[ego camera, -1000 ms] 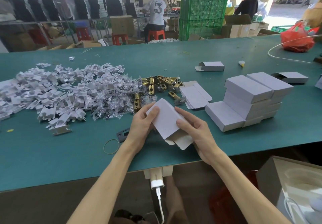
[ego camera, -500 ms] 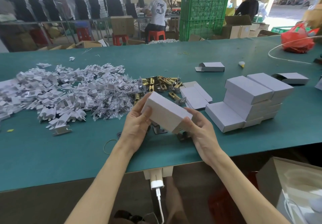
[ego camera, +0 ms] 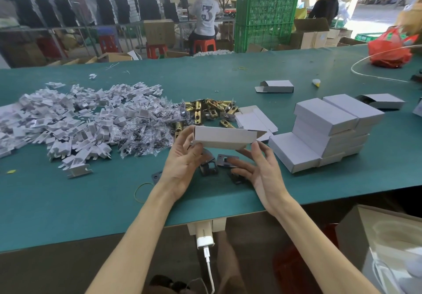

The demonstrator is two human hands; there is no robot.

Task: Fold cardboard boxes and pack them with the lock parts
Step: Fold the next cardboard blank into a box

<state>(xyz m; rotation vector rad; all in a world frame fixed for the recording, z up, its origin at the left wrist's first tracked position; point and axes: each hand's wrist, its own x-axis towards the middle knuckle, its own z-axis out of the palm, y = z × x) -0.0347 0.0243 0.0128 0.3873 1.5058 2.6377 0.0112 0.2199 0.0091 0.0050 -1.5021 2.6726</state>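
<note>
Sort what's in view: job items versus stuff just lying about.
Job: box in the left hand, flat blanks, folded boxes, brass latches, dark plates, white inserts.
Lying about: red bag, rubber band, charger, green crates.

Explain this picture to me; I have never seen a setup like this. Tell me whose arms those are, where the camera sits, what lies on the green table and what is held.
No machine here: a person works with bare hands, filmed by a head-worn camera looking down. The left hand grips one end of a small white box above the green table; the right hand touches its other end with straight fingers. On the table lie a heap of white pieces, brass lock parts, dark metal plates, flat box blanks and a stack of folded boxes.
</note>
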